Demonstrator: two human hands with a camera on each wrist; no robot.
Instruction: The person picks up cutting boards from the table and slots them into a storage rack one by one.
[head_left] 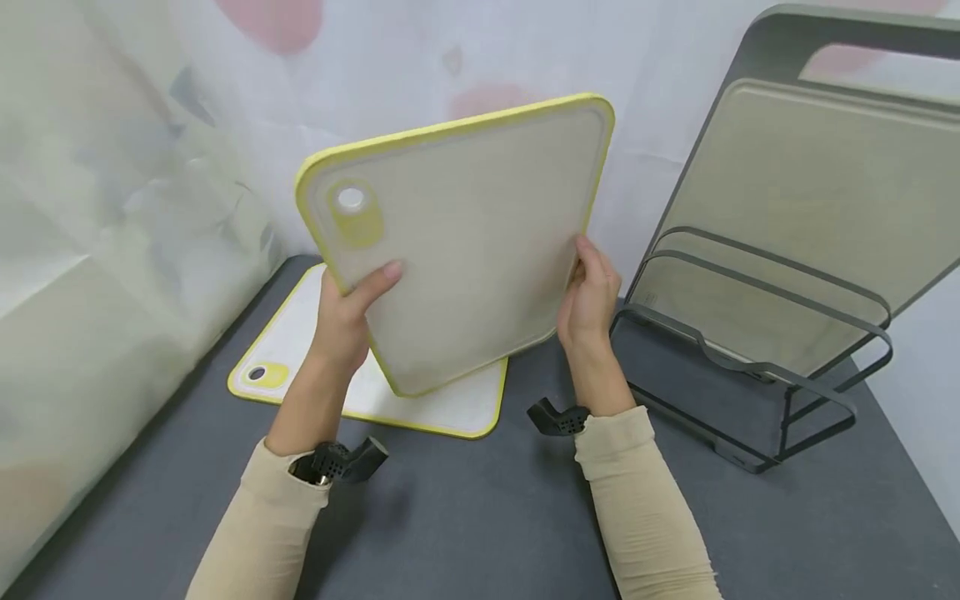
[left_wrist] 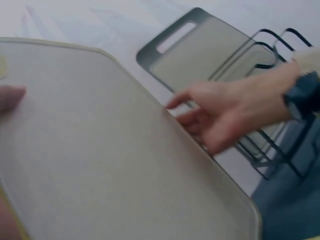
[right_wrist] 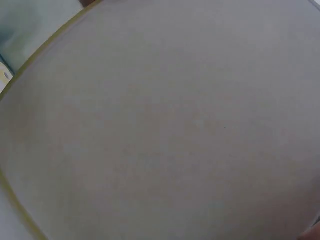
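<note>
Grey table [head_left: 487, 517]. Wire rack [head_left: 757, 367] at right, already holding grey cutting board [head_left: 810, 217]. Yellow-rimmed cutting board [head_left: 465, 242] held tilted in air left of rack, long axis slanting toward it. Second yellow board [head_left: 315, 375] flat below. Left hand [head_left: 348, 312] gripping the near-left edge, right hand [head_left: 588, 296] gripping rack-side edge, nearer rack.

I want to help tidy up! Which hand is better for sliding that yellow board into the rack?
Probably the right hand: it grips the yellow-edged board on the edge facing the rack. The left hand holds the far edge.
</note>
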